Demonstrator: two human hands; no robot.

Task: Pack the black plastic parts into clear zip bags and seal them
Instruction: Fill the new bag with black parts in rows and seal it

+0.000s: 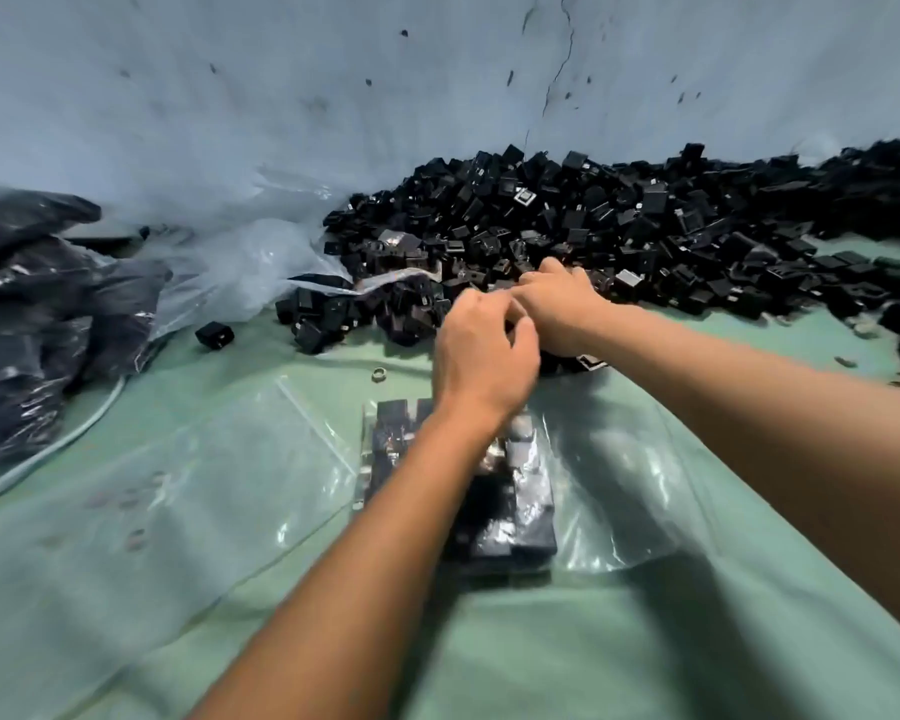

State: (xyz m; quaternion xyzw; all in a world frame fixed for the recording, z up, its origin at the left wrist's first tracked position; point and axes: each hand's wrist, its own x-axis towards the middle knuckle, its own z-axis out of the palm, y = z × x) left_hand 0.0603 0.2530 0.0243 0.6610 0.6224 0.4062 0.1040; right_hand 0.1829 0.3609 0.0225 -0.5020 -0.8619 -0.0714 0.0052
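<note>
A heap of black plastic parts [619, 220] lies beyond a clear zip bag [510, 491] already filled with parts.

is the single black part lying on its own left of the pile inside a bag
No, the lone black part sits bare on the green sheet, apart from the pile of black parts, with no plastic over it.
</note>
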